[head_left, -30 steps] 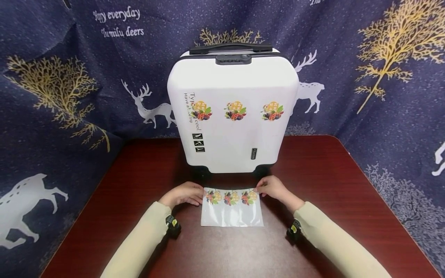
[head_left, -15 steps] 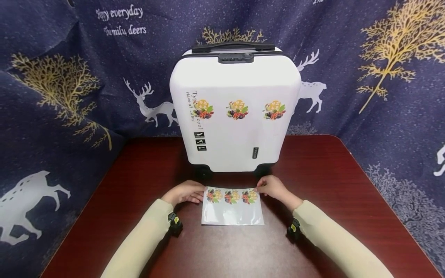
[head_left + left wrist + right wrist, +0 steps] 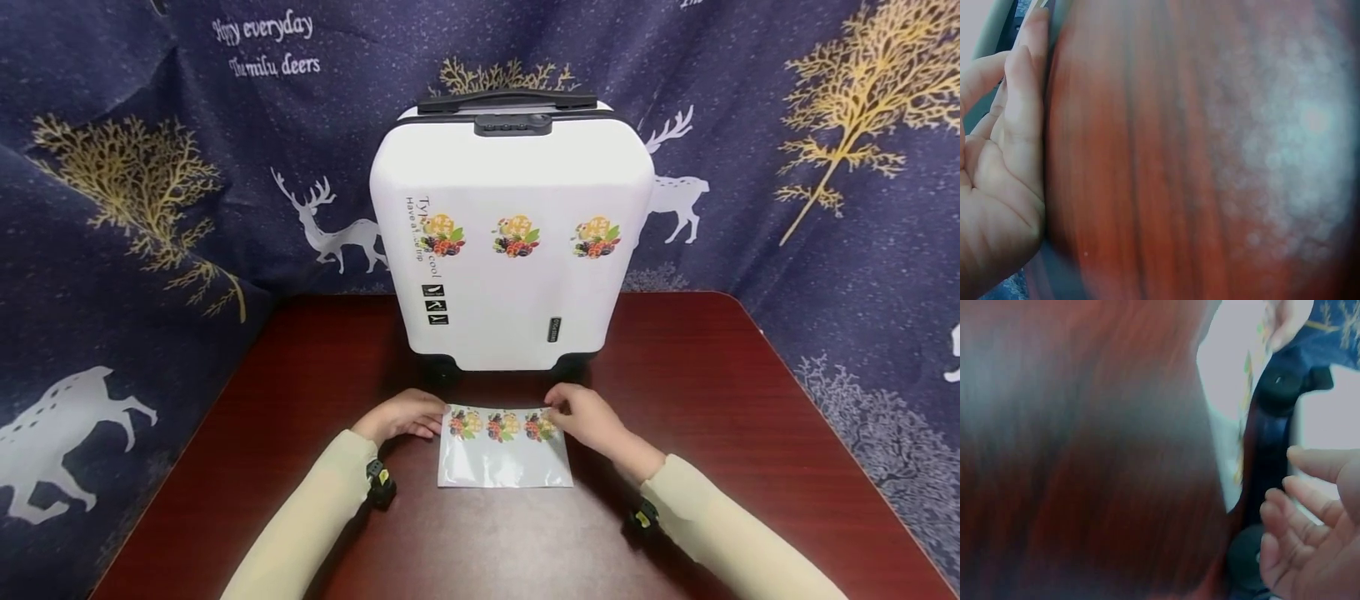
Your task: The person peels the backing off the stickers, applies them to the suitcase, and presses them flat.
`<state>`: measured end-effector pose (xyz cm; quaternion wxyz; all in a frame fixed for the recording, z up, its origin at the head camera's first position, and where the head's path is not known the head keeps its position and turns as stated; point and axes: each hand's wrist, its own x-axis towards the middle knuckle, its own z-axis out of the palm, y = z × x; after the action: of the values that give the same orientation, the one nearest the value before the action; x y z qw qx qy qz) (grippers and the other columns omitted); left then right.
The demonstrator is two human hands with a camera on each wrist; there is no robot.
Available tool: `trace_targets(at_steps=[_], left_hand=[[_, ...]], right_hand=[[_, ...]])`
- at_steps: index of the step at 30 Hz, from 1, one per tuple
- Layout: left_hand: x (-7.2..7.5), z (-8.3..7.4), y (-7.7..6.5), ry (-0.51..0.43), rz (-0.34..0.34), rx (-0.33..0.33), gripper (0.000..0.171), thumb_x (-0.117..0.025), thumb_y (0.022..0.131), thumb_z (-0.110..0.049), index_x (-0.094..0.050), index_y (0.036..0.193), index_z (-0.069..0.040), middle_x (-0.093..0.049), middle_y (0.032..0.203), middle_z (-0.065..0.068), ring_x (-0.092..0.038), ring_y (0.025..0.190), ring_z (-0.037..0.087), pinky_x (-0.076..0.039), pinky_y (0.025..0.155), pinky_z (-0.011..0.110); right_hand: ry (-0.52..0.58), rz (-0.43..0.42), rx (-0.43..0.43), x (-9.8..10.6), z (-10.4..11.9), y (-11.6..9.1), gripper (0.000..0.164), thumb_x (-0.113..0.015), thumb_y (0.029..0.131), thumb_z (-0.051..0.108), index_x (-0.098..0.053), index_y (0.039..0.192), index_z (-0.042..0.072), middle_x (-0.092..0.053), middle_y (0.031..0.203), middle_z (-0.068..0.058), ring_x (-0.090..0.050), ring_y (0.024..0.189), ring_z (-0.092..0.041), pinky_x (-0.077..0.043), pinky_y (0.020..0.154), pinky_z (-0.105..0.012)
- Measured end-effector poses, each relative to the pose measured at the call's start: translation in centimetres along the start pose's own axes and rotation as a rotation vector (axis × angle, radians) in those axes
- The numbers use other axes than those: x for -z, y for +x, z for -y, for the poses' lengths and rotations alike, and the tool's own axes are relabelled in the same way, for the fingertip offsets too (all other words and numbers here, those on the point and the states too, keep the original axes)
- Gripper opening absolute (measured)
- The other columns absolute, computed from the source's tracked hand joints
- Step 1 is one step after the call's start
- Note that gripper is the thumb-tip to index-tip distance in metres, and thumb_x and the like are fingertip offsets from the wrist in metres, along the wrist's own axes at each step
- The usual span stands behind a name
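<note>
A sticker sheet lies before me, glossy and white, with a row of three fruit stickers along its far edge. My left hand pinches its far left corner between thumb and fingers. Over the far right corner is my right hand, its fingertips overlapping the rightmost sticker in the head view. The right wrist view shows these fingers loosely bent and apart from the sheet, with nothing between them. Behind the sheet stands a white suitcase bearing three similar fruit stickers across its front.
The dark red wooden table carries the suitcase, whose black wheels stand just beyond the sheet. A dark blue cloth with deer and gold trees hangs behind and at the sides.
My right hand has let go of the sheet's far right corner and shifted slightly inward over the rightmost sticker. My left hand keeps its pinch on the left corner.
</note>
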<state>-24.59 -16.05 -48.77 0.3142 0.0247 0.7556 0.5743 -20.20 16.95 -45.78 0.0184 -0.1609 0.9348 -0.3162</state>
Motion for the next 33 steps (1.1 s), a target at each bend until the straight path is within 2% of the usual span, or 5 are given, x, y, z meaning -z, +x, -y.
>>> trace_targets(at_steps=[3, 9, 19, 25, 33], left_hand=[[0.1, 0.0, -0.1, 0.0, 0.006, -0.002, 0.031, -0.059, 0.098, -0.014, -0.063, 0.117, 0.01, -0.072, 0.083, 0.0, -0.069, 0.072, 0.007, -0.057, 0.062, 0.019], [0.0, 0.1, 0.0, -0.005, 0.01, -0.002, 0.031, -0.058, 0.098, -0.014, -0.063, 0.118, 0.01, -0.072, 0.084, 0.0, -0.069, 0.072, 0.007, -0.057, 0.063, 0.019], [0.1, 0.1, 0.1, 0.014, 0.022, -0.006, 0.031, -0.058, 0.098, -0.014, -0.063, 0.116, 0.01, -0.072, 0.084, -0.001, -0.069, 0.074, 0.008, -0.057, 0.063, 0.019], [0.2, 0.2, 0.0, 0.0, 0.037, 0.001, 0.028, -0.057, 0.098, -0.013, -0.064, 0.115, 0.008, -0.073, 0.087, -0.001, -0.07, 0.076, 0.008, -0.057, 0.064, 0.019], [0.3, 0.0, -0.1, 0.0, 0.049, 0.001, 0.03, -0.056, 0.1, -0.013, -0.063, 0.117, 0.009, -0.072, 0.086, -0.002, -0.07, 0.076, 0.008, -0.057, 0.066, 0.019]], right_hand=[[0.088, 0.024, 0.073, -0.6, 0.9, -0.3, 0.02, -0.071, 0.092, 0.01, -0.068, 0.11, 0.0, -0.072, 0.101, -0.013, -0.065, 0.087, -0.018, -0.052, 0.072, -0.027], [0.198, 0.068, 0.121, -1.8, 2.1, 0.0, 0.023, -0.072, 0.092, 0.008, -0.067, 0.112, -0.003, -0.071, 0.107, -0.017, -0.069, 0.093, -0.024, -0.054, 0.072, -0.023], [0.213, 0.133, 0.128, -3.6, 4.2, 2.1, 0.025, -0.074, 0.092, 0.016, -0.072, 0.114, 0.003, -0.073, 0.117, -0.014, -0.068, 0.11, -0.032, -0.056, 0.098, -0.05], [0.223, 0.177, 0.149, -4.4, 5.5, 3.3, 0.023, -0.071, 0.093, 0.013, -0.073, 0.114, 0.004, -0.075, 0.112, -0.013, -0.069, 0.106, -0.025, -0.057, 0.093, -0.04], [0.212, 0.204, 0.122, -5.5, 6.1, 4.8, 0.026, -0.071, 0.094, 0.016, -0.072, 0.117, 0.004, -0.075, 0.116, -0.014, -0.069, 0.112, -0.029, -0.055, 0.099, -0.045]])
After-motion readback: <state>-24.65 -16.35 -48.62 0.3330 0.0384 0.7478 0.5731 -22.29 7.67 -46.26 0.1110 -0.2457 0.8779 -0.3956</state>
